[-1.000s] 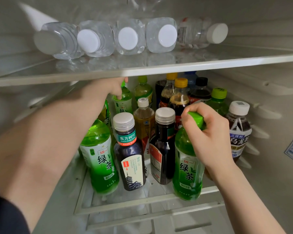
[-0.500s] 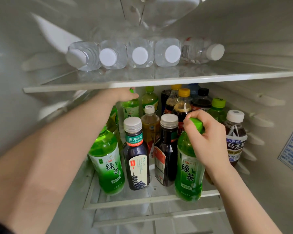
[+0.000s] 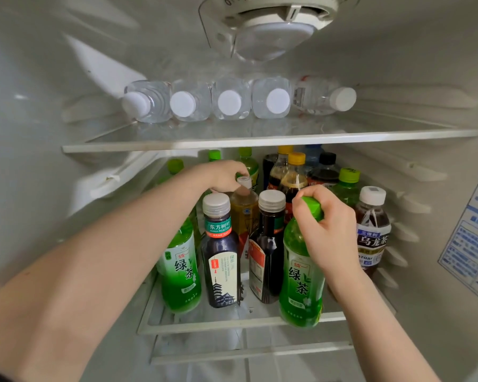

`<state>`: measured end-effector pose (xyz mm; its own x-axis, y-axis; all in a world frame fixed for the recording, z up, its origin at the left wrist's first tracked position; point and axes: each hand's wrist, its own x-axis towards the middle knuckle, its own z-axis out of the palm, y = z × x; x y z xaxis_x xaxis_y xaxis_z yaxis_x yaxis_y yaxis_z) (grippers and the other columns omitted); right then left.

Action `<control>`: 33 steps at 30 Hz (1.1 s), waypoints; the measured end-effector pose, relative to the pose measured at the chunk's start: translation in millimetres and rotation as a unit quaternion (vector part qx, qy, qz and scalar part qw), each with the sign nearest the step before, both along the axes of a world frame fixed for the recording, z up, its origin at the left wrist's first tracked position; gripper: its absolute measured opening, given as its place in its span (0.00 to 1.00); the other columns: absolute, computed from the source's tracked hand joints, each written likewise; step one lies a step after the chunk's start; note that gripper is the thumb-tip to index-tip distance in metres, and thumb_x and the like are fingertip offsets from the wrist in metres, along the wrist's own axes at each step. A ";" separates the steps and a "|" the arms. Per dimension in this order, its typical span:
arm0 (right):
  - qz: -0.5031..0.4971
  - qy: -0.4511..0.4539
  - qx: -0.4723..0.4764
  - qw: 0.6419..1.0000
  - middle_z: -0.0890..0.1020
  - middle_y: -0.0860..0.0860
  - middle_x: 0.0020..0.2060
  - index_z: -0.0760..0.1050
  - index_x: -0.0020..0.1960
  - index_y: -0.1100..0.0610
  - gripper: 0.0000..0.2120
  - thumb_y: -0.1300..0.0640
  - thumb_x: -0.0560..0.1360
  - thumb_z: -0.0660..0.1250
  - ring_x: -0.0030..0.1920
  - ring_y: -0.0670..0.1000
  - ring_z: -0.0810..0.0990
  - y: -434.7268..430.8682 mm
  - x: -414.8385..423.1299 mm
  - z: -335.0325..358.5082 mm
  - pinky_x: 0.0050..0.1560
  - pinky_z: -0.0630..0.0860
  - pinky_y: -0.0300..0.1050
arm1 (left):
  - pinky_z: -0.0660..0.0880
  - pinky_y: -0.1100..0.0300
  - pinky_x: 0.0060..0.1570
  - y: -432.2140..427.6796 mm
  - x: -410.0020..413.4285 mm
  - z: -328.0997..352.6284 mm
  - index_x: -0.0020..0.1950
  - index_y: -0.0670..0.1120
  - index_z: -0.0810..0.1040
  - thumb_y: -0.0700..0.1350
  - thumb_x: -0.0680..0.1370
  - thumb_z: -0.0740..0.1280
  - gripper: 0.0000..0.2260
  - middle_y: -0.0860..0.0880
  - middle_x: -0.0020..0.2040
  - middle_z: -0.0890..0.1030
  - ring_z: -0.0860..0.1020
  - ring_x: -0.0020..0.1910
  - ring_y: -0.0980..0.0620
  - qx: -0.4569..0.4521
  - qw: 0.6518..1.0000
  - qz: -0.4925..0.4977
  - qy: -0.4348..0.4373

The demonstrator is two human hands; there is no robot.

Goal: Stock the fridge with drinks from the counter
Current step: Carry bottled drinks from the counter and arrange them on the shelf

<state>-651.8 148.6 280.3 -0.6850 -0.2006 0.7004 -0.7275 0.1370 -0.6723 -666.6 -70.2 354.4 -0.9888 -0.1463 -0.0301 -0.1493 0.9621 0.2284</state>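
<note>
Head view: right hand clenched round the green cap and neck of the green tea bottle, which stood at the front right of the lower shelf, its base right at the front rail. Left hand reached deeper, fingers curled over the white cap of the amber bottle; whether it gripped or merely touched could not be told. Doing this well probably meant easing the amber bottle back for room, then sliding the green tea inward, upright, clear of the rail.
</note>
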 end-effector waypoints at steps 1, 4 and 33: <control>-0.001 -0.001 0.000 1.000 0.78 0.43 0.34 0.75 0.40 0.47 0.05 0.50 0.72 0.62 0.37 0.42 0.76 0.0 -0.2 -0.3 0.35 0.71 0.38 | 0.71 0.62 0.38 2.5 0.0 -0.6 0.68 0.48 0.70 0.47 0.76 0.68 0.21 0.50 0.57 0.73 0.73 0.49 0.51 -0.002 1.000 -0.008 0.018; 0.001 0.001 -0.003 1.000 0.78 0.44 0.33 0.75 0.40 0.47 0.05 0.50 0.73 0.62 0.37 0.42 0.76 0.6 0.3 -0.7 0.36 0.72 0.40 | 0.72 0.59 0.45 6.3 1.3 -1.2 0.66 0.45 0.72 0.38 0.77 0.66 0.18 0.44 0.63 0.75 0.74 0.50 0.49 -0.051 0.998 -0.024 0.039; 0.017 0.019 0.023 0.999 0.75 0.44 0.32 0.73 0.39 0.50 0.05 0.51 0.73 0.63 0.37 0.43 0.74 6.5 1.1 1.1 0.36 0.68 0.38 | 0.64 0.56 0.66 -62.4 30.9 14.3 0.75 0.43 0.58 0.45 0.76 0.69 0.31 0.42 0.74 0.61 0.64 0.71 0.43 -0.054 0.964 0.261 0.001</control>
